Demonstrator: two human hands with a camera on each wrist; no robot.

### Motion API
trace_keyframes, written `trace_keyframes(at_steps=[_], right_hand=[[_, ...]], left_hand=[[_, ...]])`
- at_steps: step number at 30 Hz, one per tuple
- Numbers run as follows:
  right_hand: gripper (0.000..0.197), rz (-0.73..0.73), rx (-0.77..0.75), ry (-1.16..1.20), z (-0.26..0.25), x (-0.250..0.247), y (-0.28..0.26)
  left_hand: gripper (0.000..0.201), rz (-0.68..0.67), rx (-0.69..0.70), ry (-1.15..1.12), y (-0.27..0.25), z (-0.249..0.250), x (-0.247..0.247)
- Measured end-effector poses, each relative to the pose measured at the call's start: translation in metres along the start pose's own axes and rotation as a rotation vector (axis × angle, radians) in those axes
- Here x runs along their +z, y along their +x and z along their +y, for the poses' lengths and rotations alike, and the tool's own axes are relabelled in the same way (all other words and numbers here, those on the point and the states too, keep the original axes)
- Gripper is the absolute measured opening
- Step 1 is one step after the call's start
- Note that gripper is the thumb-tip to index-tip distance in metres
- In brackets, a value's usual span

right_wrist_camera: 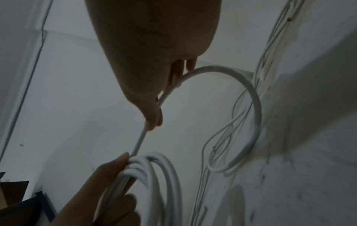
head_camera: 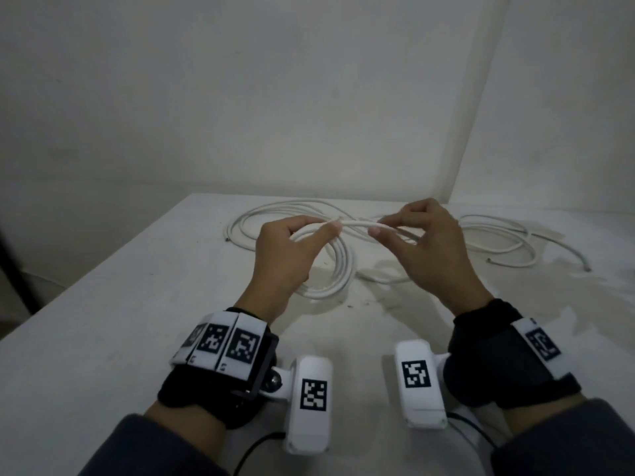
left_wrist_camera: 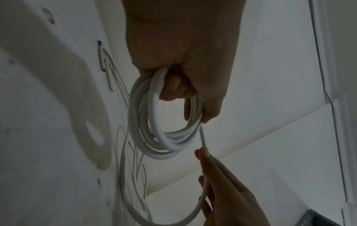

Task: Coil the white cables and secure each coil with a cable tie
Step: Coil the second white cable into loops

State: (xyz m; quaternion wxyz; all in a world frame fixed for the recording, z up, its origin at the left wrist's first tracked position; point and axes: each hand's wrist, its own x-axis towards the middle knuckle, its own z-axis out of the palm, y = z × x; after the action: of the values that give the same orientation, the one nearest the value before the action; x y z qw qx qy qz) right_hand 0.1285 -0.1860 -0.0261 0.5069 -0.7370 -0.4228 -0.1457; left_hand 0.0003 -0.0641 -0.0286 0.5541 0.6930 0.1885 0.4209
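Observation:
My left hand (head_camera: 319,225) grips a coil of thick white cable (head_camera: 335,269) with several turns, which hangs below it over the table. In the left wrist view the coil (left_wrist_camera: 154,130) loops under the curled fingers (left_wrist_camera: 173,85). A short straight run of the same cable (head_camera: 357,223) leads to my right hand (head_camera: 379,227), which pinches it between thumb and fingers. From the right hand (right_wrist_camera: 154,122) the cable arcs in a wide loop (right_wrist_camera: 249,94) down to the table. The left hand (right_wrist_camera: 108,180) holds the coil (right_wrist_camera: 160,171) just below.
More loose white cable (head_camera: 261,214) lies on the white table (head_camera: 120,338) behind my left hand. A thinner tangle of cable (head_camera: 498,235) lies at the right. Walls close the table at the back and right. A cardboard box (right_wrist_camera: 11,194) sits off the table.

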Motion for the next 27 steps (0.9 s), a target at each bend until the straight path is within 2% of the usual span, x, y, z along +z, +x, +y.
trace_keyframes(at_steps=[3,6,9,12,15,19,25,27], right_hand=[[0.012,0.065,-0.005,0.265,-0.003,-0.005,0.002],[0.009,0.051,0.103,0.56,-0.007,-0.006,0.0],[0.02,-0.124,0.268,0.807,-0.016,-0.004,-0.002],[0.023,-0.354,0.42,1.007,-0.028,0.006,-0.009],[0.013,-0.422,0.528,1.217,-0.034,0.018,-0.015],[0.015,-0.46,0.527,1.24,-0.037,0.024,-0.018],[0.041,-0.586,0.48,1.3,-0.032,0.026,-0.017],[0.044,-0.623,0.485,1.356,-0.03,0.024,-0.016]], left_hand=[[0.008,0.001,0.039,-0.024,0.0,0.004,0.001],[0.007,0.017,0.017,-0.083,0.0,0.007,0.004],[0.006,0.062,-0.072,-0.201,0.001,0.007,0.005],[0.021,0.146,-0.202,-0.384,0.003,0.004,0.006],[0.024,0.189,-0.311,-0.501,0.0,0.001,0.009],[0.021,0.21,-0.407,-0.577,-0.002,-0.001,0.014],[0.023,0.201,-0.468,-0.665,-0.003,-0.007,0.019],[0.021,0.183,-0.469,-0.687,-0.003,-0.007,0.021]])
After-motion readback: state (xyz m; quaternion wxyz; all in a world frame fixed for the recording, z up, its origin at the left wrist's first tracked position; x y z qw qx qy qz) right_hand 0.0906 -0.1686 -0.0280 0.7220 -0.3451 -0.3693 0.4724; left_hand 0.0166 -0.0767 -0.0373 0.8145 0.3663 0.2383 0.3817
